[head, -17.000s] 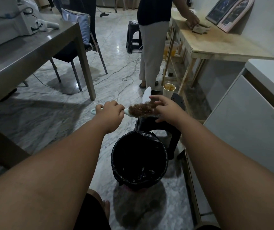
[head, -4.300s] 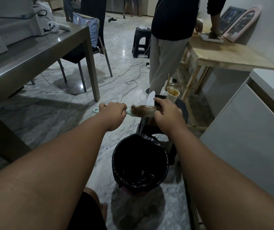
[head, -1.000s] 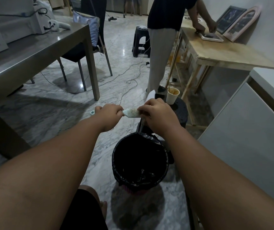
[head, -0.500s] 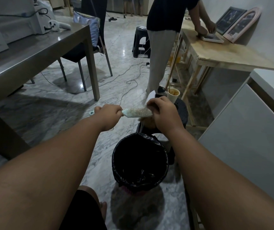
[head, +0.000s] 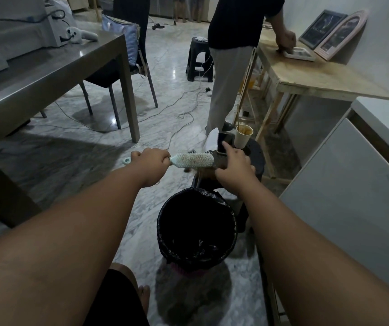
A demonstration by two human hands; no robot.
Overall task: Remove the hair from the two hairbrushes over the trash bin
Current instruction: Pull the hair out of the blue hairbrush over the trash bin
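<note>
A pale round hairbrush [head: 194, 160] is held level above and just beyond the trash bin [head: 165, 222], which is lined with a black bag. My left hand [head: 150, 164] is closed round the brush's handle. My right hand [head: 233, 163] sits at the brush's far tip, gripping a brown clump of hair [head: 198, 170] that hangs off the underside of the bristles. A few strands still show among the bristles. I cannot see a second hairbrush.
A black stool [head: 256, 158] behind the bin carries a phone [head: 224, 141] and a paper cup [head: 243, 135]. A person [head: 231, 57] stands at a wooden table [head: 318, 78] beyond. A steel table [head: 47, 74] is on the left, a white cabinet [head: 353, 196] on the right, cables on the floor.
My right hand has slid from the handle end of the bristles out to the tip, dragging the hair along. The bare bristles now show. The left hand has stayed put.
</note>
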